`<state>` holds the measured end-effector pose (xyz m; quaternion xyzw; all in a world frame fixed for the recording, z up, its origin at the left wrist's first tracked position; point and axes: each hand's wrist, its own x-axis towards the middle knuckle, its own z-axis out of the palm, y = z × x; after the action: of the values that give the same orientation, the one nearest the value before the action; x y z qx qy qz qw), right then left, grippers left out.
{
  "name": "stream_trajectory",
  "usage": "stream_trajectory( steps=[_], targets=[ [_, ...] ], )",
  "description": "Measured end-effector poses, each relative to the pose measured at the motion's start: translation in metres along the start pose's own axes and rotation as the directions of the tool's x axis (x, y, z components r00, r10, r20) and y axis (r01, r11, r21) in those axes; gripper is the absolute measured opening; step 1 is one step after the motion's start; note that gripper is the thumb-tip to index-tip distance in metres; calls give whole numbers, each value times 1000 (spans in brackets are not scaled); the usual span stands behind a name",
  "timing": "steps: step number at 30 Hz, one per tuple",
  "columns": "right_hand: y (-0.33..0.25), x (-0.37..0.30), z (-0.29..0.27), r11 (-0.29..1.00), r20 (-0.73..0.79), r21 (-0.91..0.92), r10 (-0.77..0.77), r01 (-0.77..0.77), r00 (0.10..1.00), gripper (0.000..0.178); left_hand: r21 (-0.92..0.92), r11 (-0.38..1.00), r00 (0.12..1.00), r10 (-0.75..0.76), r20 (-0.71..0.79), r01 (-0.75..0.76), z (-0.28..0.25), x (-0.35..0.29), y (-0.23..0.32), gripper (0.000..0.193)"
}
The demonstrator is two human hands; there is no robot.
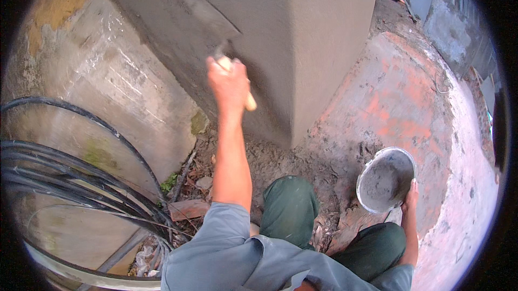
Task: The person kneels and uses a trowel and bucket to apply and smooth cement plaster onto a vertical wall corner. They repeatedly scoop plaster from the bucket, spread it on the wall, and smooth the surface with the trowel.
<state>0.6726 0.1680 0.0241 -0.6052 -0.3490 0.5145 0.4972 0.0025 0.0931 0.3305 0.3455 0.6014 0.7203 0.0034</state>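
My left hand (pixel 229 83) is closed around the pale wooden handle of a pointed trowel (pixel 209 15). The trowel's blade lies against the smooth grey rendered wall (pixel 259 0), left of its vertical corner. Out to the right, my right hand (pixel 411 196) grips the rim of a round bowl-like bucket (pixel 360 183). Grey wet mortar (pixel 382 186) lies inside the bucket, which is tilted toward me. The fingers behind the rim are partly hidden.
Thick black cables (pixel 81 177) loop at the left beside a stained old wall (pixel 102 64). A broken brick (pixel 188 209) and rubble lie below the corner. A reddish, mortar-smeared surface (pixel 396 102) spreads at the right. My bent knees (pixel 291 210) are between my arms.
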Motion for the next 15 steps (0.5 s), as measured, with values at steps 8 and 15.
stream_trajectory(
  steps=[8,15],
  targets=[
    [-6,-6,9,991,26,-112,-66,69,997,53,260,965,997,-31,76,11,-13,-115,-65,29],
    [-16,-35,20,967,65,-164,-186,194,980,51,559,776,909,407,-90,-292,-38,23,-34,32]
  ],
)
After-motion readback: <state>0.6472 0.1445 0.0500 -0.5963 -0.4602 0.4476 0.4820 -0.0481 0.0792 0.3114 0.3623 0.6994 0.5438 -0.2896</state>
